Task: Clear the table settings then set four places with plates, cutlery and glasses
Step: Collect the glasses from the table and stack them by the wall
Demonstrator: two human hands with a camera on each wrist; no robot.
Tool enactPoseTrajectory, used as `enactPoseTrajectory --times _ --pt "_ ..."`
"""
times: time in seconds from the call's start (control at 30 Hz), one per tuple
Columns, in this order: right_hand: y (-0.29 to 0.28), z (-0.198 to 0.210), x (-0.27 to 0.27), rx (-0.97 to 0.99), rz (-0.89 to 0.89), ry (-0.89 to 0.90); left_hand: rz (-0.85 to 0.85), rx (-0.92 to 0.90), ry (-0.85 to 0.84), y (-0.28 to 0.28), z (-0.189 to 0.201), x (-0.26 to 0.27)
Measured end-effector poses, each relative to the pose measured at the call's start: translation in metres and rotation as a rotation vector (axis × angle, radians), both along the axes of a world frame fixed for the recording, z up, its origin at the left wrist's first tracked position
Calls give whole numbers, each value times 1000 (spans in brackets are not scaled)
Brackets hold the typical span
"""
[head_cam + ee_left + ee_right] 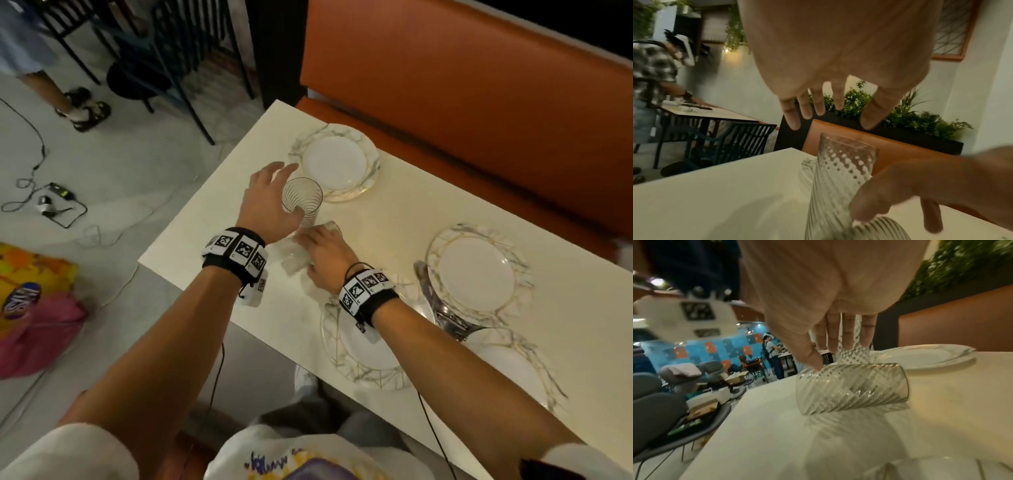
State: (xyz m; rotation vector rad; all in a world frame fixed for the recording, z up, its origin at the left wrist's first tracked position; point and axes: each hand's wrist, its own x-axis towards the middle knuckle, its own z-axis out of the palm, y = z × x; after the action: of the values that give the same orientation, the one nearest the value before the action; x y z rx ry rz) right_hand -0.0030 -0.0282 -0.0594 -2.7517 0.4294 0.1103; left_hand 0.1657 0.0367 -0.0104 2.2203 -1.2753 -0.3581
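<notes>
The open left hand (270,195) should close gently around the upright glass (303,202) beside the far plate (335,161); the right hand (325,260) holds the lying glass (851,387).

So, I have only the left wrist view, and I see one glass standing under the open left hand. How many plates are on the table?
Observer: The head view shows four. The far plate lies just beyond the standing glass.
Operator: And what lies at my lower edge, half cut off?
Observer: A second glass, lying on its side on the table. The right hand holds it from above.
</notes>
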Motion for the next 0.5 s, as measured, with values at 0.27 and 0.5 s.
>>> enactPoseTrajectory --times 0.27,0.5 --pt "11 -23 27 -147 106 211 -162 284 91 -25 -8 18" --pt "17 -26 27 -185 104 145 -92 153 89 -21 -6 21"
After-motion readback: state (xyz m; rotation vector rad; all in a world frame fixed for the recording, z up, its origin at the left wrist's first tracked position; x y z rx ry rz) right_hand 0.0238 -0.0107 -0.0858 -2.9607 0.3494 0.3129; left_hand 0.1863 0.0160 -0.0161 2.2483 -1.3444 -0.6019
